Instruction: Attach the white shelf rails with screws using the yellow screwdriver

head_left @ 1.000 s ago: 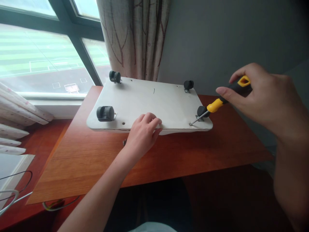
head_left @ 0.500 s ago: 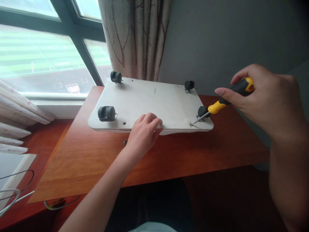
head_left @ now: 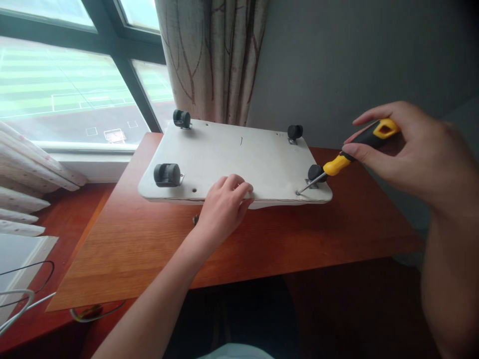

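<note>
A white board (head_left: 224, 154) with black caster wheels at its corners, among them the front-left caster (head_left: 167, 175) and the front-right caster (head_left: 317, 173), lies with the wheels facing up. My left hand (head_left: 226, 199) grips its front edge near the middle, fingers curled over the top. In my right hand (head_left: 407, 144) is a yellow-and-black screwdriver (head_left: 339, 163), its handle between thumb and fingers. The slanted shaft meets a screw (head_left: 297, 193) at the board's front edge, just left of the front-right caster. An open hole (head_left: 193, 190) shows near the front-left caster.
The board rests on a brown wooden table (head_left: 149, 249). Small metal pieces (head_left: 195, 220), perhaps screws, lie beside my left wrist. Behind are a curtain (head_left: 213, 65), a window (head_left: 75, 94) and a grey wall (head_left: 337, 65). Cables (head_left: 26, 299) hang at lower left.
The screwdriver handle has turned a little, and my right hand's fingers have shifted on it. My left hand stays on the board's edge. The view has moved slightly.
</note>
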Demonstrator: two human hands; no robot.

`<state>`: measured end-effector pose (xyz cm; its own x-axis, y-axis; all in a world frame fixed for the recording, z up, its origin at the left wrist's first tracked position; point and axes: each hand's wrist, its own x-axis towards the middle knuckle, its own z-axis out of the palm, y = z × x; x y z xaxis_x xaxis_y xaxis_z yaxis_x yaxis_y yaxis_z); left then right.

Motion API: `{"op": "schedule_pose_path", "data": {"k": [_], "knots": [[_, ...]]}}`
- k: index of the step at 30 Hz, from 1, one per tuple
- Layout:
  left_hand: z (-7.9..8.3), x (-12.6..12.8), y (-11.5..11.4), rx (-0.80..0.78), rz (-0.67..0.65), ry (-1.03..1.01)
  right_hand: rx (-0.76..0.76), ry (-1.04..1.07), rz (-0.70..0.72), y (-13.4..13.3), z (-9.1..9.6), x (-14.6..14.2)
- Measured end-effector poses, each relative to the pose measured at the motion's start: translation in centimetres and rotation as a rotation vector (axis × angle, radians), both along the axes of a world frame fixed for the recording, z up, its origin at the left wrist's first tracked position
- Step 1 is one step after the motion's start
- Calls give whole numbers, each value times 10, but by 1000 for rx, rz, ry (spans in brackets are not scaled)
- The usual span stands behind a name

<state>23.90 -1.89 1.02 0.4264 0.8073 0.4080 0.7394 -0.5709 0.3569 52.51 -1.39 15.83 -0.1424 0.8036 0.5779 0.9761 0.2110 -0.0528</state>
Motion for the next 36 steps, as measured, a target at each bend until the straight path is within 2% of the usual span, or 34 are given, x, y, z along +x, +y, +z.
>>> {"op": "schedule_pose_path", "data": {"k": [4,7,9,14,15,17,23,30,36], "knots": [[-1,0,0,6,5,4,98,-174,-161,5,-4,4],[0,0,0,4,7,4,83,-180,-182,3,-5,9],[1,0,-1,2,4,2,-2,-68,-86,0,-4,10],[1,0,-1,1,6,2,-261,464,449,-6,-7,6],[1,0,-1,1,6,1,-289,540,506,-6,-8,4],[2,1,-1,3,5,0,-289,595,527,-6,-11,-1],[2,1,-1,2,15,12,-54,435,350,-13,-18,-16],[2,1,-1,-9,13,12,319,17,21,-3,-28,-18],[2,1,-1,-1,11,8,374,-67,-160,10,-32,-19]]}}
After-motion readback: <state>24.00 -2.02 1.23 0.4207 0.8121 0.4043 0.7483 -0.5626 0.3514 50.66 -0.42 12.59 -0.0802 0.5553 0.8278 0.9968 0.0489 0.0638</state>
